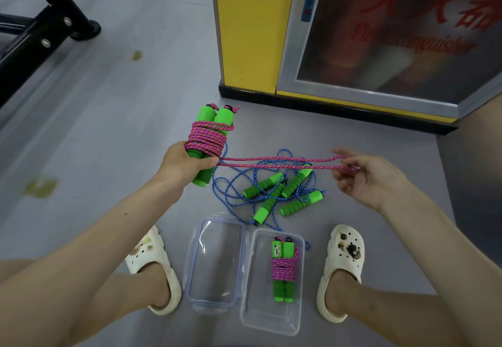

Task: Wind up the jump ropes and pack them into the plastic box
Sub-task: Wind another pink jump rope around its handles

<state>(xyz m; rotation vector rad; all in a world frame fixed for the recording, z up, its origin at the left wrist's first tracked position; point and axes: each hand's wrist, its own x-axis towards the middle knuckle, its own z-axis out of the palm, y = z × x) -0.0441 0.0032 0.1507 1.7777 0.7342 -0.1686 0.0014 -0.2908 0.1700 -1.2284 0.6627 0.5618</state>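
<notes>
My left hand [184, 163] grips two green foam handles [214, 118] held together, with pink rope [206, 140] coiled around them. A doubled strand of that pink rope [279, 162] stretches right to my right hand [366, 177], which pinches its looped end. On the floor below lie blue jump ropes [282, 197], tangled, with several green handles. The clear plastic box [296, 316] sits open between my feet and holds one wound pink rope bundle [284, 270]. Its clear lid [214, 262] lies beside it on the left.
A yellow cabinet [250, 28] with a glass fire-extinguisher door [394, 34] stands ahead on the right. Black equipment legs [49, 28] stand at the upper left. My feet in white clogs [154, 270] flank the box on the grey floor.
</notes>
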